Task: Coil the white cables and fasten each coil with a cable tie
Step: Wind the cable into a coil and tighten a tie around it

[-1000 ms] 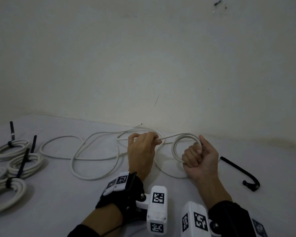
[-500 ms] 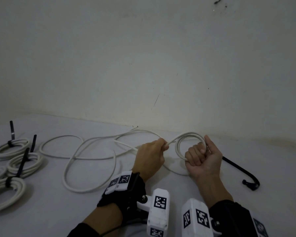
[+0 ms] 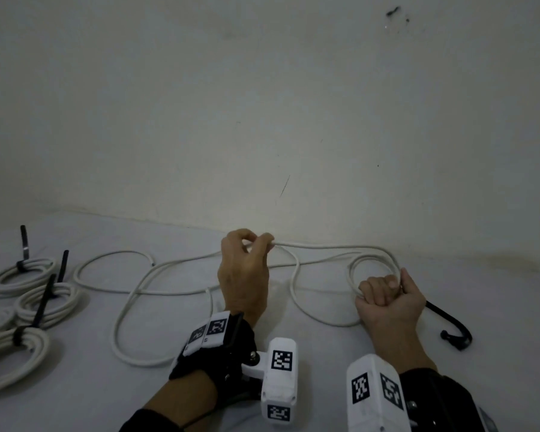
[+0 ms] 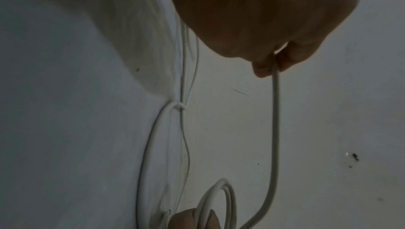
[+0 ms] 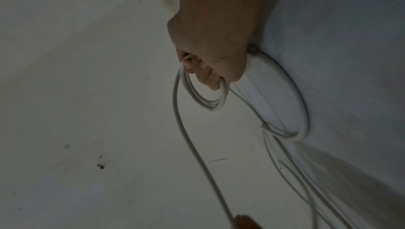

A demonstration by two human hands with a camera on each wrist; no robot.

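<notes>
Right hand (image 3: 387,302) fisted round small coil (image 3: 373,269), anchoring it near the wall. Left hand (image 3: 243,269) pinches loose cable (image 3: 175,291), drawn out left, likely feeding the next loop. Spare tie (image 3: 449,325) waits right.

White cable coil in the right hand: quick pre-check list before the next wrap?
1. Right hand grips the small coil of white round cable: ok.
2. Left hand fingers pinch the feed strand: ok.
3. Strand between the hands runs free of knots: ok.
4. Loose cable on the white surface crosses itself: not ok, may snag.
5. Loose black plastic cable tie lies beside the right hand: ok.
6. Free cable end position: cannot tell.
</notes>
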